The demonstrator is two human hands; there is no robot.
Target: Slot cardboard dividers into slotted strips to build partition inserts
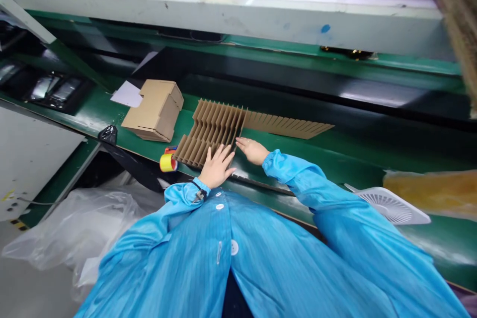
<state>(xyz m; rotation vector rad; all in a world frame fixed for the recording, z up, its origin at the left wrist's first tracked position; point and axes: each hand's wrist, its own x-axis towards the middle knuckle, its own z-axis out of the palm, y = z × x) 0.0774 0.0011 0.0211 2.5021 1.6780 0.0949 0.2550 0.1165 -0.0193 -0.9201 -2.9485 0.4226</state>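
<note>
A brown cardboard divider grid [210,129] with several upright slats stands on the green bench. My left hand [216,165] lies with its fingers spread on the near right part of the grid. At the grid's right edge, my right hand [252,150] has its fingers together, touching the last upright slat; whether it pinches that slat is hard to make out. A slotted cardboard strip [290,125] extends to the right from the grid's far corner.
Left of the grid sits a stack of cardboard pieces [152,109] beside white paper [127,94]. A yellow tape roll [168,162] is at the bench's near edge. A white fan-like object [391,204] lies right. The white shelf [261,20] overhangs the back.
</note>
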